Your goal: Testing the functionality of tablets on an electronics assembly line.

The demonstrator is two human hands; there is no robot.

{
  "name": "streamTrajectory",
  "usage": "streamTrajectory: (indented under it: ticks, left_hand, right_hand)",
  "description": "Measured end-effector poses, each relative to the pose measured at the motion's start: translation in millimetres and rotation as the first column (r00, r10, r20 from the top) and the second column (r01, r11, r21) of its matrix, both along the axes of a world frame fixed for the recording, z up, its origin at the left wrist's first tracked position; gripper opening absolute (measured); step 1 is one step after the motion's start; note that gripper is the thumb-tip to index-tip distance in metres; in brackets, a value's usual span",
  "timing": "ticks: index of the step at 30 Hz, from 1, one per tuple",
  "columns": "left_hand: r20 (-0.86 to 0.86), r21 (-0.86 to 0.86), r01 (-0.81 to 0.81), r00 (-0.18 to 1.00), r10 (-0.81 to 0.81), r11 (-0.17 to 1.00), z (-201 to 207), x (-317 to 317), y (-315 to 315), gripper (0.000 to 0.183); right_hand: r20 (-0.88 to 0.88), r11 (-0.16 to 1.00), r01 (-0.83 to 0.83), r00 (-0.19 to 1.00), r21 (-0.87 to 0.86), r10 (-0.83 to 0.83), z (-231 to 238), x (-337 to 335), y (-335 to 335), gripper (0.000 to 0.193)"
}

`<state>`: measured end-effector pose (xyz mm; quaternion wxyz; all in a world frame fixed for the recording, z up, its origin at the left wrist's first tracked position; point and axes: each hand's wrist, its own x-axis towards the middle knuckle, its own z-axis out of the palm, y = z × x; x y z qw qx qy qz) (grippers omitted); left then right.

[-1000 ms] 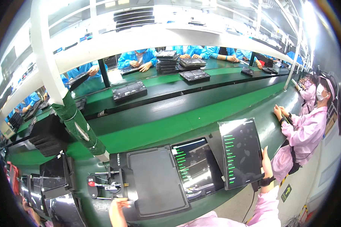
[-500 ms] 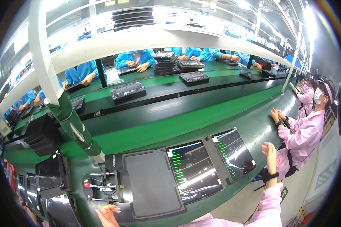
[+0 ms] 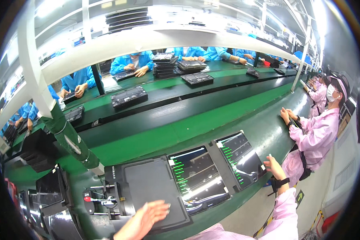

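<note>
My left hand (image 3: 147, 217) hovers over the lower part of a black test fixture with an empty grey recess (image 3: 150, 182), its fingers stretched out and holding nothing. A red-tipped toggle clamp (image 3: 102, 200) sits at the fixture's left side. My right hand (image 3: 275, 169) is empty, fingers apart, beside the right edge of a tablet-sized display panel (image 3: 240, 158); I cannot tell whether it touches. Between the fixture and that panel lies a second display panel (image 3: 200, 180). Both panels are lit, with green lines down their left sides.
Stacked dark panels (image 3: 52, 188) stand at the left, behind them a black block (image 3: 38, 148) and a green-wrapped post (image 3: 74, 142). Across the green bench, people in blue handle devices; a device (image 3: 128, 97) lies there. A person in pink (image 3: 318, 128) stands at right.
My left hand has moved up and right, from beside the clamp to over the fixture. My right hand has come down and left to the right panel's edge. The view has shifted slightly.
</note>
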<state>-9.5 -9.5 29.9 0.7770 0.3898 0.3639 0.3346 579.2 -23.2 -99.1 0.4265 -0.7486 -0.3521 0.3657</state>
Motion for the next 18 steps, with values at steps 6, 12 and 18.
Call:
streamTrajectory:
  ticks: [6, 12, 18]
  left_hand:
    - [-0.032, -0.37, 0.07, 0.996, -0.088, 0.926, -31, 61, 88, 0.077]
    - [-0.126, -0.46, 0.001, 0.99, -0.066, 0.888, -43, 84, 93, 0.083]
    - [-0.161, -0.42, -0.034, 0.986, -0.038, 0.907, -56, 88, 100, 0.084]
  right_hand:
    - [-0.052, 0.988, -0.028, 0.998, -0.149, 0.02, 1, -1, 25, 0.068]
    - [-0.262, 0.983, -0.008, 0.964, -0.182, -0.041, 8, 10, 39, 0.061]
    - [-0.264, 0.947, -0.049, 0.964, -0.319, -0.039, 12, 8, 62, 0.063]
